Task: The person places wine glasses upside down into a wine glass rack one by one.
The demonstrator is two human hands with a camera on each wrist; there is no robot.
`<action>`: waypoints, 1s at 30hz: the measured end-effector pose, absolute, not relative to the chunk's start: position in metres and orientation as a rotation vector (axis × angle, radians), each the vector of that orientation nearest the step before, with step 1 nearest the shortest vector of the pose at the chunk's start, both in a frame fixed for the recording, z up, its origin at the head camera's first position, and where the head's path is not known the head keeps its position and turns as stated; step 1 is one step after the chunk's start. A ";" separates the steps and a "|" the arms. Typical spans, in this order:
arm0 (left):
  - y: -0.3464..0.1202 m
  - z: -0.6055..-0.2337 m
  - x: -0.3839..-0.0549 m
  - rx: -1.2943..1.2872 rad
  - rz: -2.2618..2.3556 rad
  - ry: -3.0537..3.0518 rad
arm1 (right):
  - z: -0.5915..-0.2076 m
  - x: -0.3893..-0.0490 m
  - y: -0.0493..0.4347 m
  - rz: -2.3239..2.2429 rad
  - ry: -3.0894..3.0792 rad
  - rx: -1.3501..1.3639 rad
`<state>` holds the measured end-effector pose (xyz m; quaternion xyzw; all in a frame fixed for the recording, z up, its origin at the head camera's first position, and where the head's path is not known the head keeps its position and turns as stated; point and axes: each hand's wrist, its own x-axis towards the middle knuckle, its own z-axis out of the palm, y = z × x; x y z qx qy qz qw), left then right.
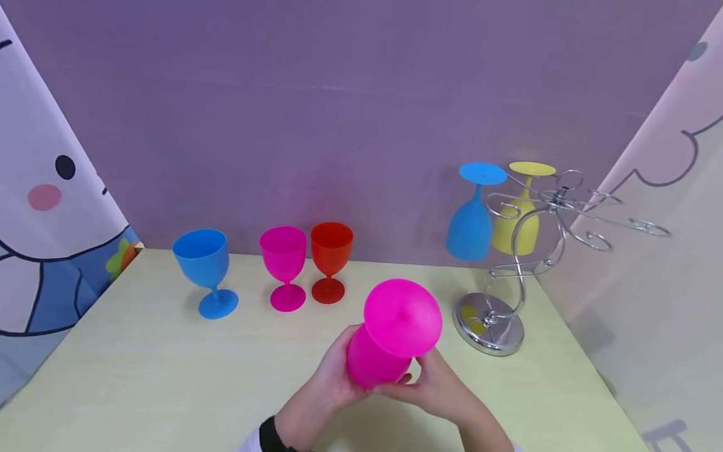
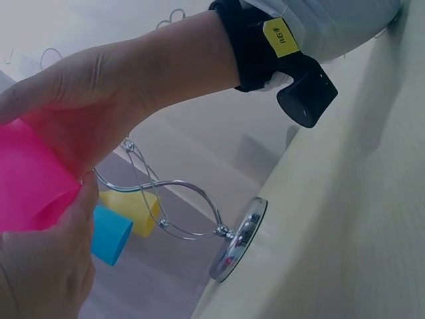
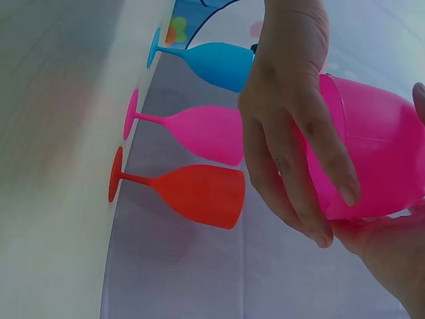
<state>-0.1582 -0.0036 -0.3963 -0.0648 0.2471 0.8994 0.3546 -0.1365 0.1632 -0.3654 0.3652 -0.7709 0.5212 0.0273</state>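
1. Holds a glossy magenta plastic goblet (image 1: 403, 318) upside down above the pale, wood-toned bench (image 1: 169, 389), with fingers of both left hand (image 1: 339, 370) and right hand (image 1: 437, 389) curled round its bowl.
2. Could slip from that grasp, judging by the smooth plastic, if loosened unevenly.
3. Could knock the chrome wire rack (image 1: 558, 199) on a rightward swing, perhaps jarring loose the blue plastic goblet (image 1: 471, 229) and yellow plastic goblet (image 1: 528, 237) hung inverted there.
4. Might tip that rack too, with its load gathered on one side above a small round base.
5. Could topple the orange-red plastic goblet (image 1: 332, 251), pink plastic goblet (image 1: 284, 254) or light-blue plastic goblet (image 1: 201, 257), all upright toward the bench's back, if swung wide left.
6. Backed by a plain purple-grey backdrop (image 1: 339, 125), faintly creased; flanked at left by a cartoon-printed panel (image 1: 56, 125), at right by a pale panel (image 1: 666, 270) with scalloped outlines.
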 end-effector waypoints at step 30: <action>0.001 -0.396 -0.154 -0.136 2.300 0.670 | -0.360 -0.132 0.162 1.578 -2.430 1.061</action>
